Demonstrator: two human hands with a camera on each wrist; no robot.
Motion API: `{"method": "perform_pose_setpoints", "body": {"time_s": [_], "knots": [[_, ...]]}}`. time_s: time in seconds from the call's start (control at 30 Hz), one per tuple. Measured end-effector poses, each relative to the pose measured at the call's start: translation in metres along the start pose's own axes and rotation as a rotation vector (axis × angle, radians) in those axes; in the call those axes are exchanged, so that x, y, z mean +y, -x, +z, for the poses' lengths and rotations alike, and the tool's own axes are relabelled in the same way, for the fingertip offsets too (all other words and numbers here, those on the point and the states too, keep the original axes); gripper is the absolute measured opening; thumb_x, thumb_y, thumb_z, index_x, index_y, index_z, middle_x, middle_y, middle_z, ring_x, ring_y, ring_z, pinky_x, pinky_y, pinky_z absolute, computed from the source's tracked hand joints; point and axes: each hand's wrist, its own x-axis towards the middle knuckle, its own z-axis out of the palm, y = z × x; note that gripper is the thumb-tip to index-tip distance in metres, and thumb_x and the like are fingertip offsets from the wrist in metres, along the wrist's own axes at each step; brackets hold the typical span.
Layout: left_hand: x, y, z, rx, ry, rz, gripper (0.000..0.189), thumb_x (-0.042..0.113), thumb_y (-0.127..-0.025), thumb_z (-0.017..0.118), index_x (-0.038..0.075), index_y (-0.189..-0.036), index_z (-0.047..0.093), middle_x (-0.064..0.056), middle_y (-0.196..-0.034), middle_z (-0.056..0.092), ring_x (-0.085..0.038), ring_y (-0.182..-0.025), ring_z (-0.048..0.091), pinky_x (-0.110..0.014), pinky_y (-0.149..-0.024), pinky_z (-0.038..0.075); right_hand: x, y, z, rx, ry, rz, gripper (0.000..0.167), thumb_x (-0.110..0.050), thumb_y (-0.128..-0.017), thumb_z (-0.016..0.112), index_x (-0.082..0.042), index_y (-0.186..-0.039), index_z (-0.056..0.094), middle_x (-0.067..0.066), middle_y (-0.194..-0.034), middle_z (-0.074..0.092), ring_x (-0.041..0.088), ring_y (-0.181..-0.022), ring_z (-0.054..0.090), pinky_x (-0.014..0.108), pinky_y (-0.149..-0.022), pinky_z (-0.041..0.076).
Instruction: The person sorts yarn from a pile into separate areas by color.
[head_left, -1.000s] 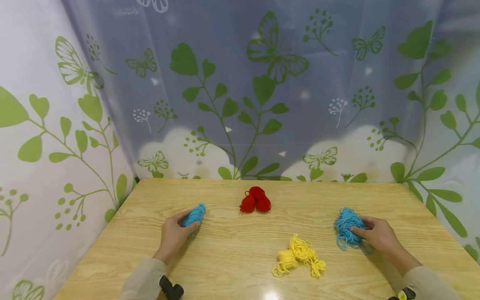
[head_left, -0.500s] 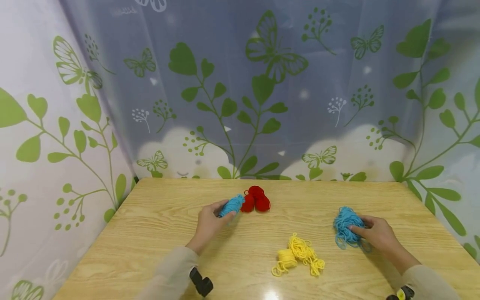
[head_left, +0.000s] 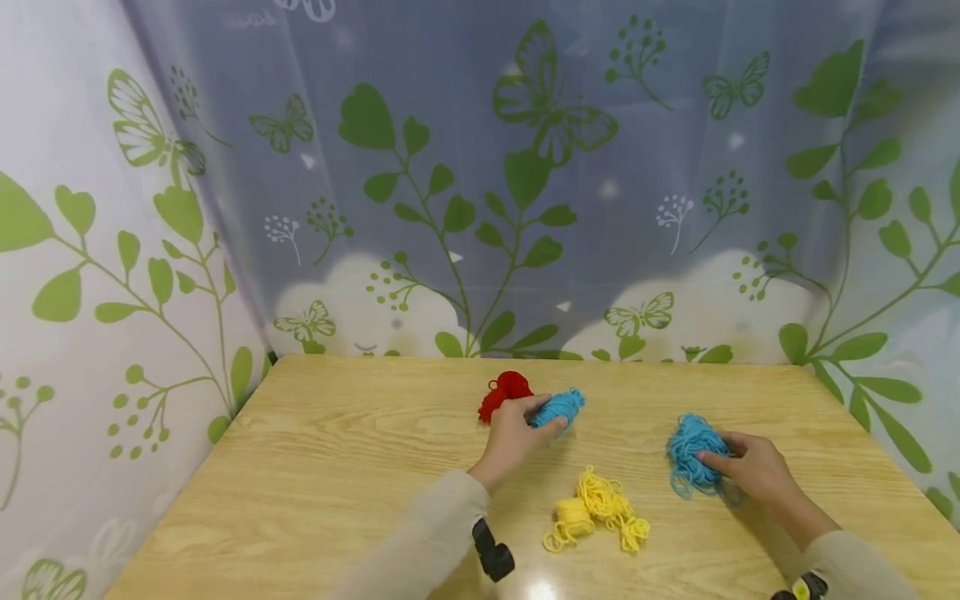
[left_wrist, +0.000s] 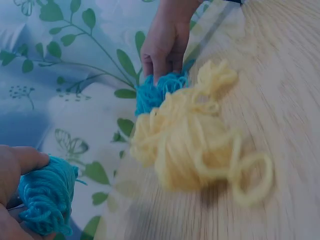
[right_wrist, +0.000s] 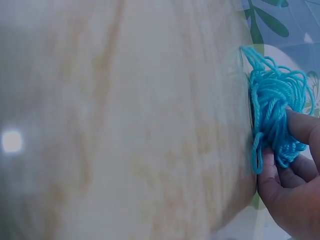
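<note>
My left hand point(head_left: 516, 437) holds a small wound skein of blue yarn point(head_left: 561, 408) between thumb and fingers, above the middle of the table. In the left wrist view that blue skein point(left_wrist: 47, 195) shows at the lower left. On the right side, my right hand point(head_left: 756, 473) grips a looser bundle of blue yarn point(head_left: 693, 450) on the tabletop. Its loops hang free in the right wrist view, where the thumb presses on the blue bundle point(right_wrist: 277, 100). Partly hidden behind my left hand lie balls of red yarn point(head_left: 512, 385).
Several bundles of yellow yarn point(head_left: 600, 504) lie together on the wooden table point(head_left: 337, 467), nearer to me and between the two hands. A printed curtain with leaves and butterflies point(head_left: 465, 208) stands along the table's back edge and both sides.
My left hand has carried the small blue skein from the left side rightward, past the front of the red balls. The right hand and its blue bundle have stayed in place.
</note>
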Motion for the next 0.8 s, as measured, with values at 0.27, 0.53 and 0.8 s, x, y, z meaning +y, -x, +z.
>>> {"method": "perform_pose_setpoints", "body": {"time_s": [0.27, 0.53, 0.8], "knots": [[0.024, -0.019, 0.052, 0.016, 0.048, -0.019, 0.043, 0.02, -0.087, 0.072, 0.001, -0.124, 0.063, -0.013, -0.117, 0.067, -0.022, -0.103, 0.065, -0.029, -0.083, 0.055, -0.001, 0.0, -0.001, -0.001, 0.013, 0.003, 0.07, -0.034, -0.091, 0.066, 0.018, -0.131, 0.044, 0.038, -0.127, 0.05, 0.053, -0.115, 0.048, 0.057, -0.09, 0.046], [0.05, -0.027, 0.106, 0.11, 0.122, -0.176, 0.04, 0.021, -0.085, 0.074, 0.004, -0.12, 0.067, -0.007, -0.114, 0.067, -0.023, -0.109, 0.061, -0.032, -0.088, 0.052, 0.0, -0.001, -0.001, 0.004, 0.002, 0.006, 0.07, -0.035, -0.091, 0.066, 0.018, -0.131, 0.044, 0.038, -0.129, 0.048, 0.053, -0.116, 0.047, 0.057, -0.09, 0.046], [0.06, -0.029, 0.14, 0.24, 0.184, -0.22, 0.037, 0.019, -0.083, 0.075, 0.006, -0.117, 0.067, -0.007, -0.111, 0.067, -0.025, -0.108, 0.059, -0.034, -0.088, 0.051, -0.003, 0.0, -0.001, -0.005, -0.001, 0.032, 0.072, -0.037, -0.091, 0.066, 0.017, -0.132, 0.044, 0.038, -0.129, 0.048, 0.053, -0.117, 0.046, 0.055, -0.089, 0.048]]}}
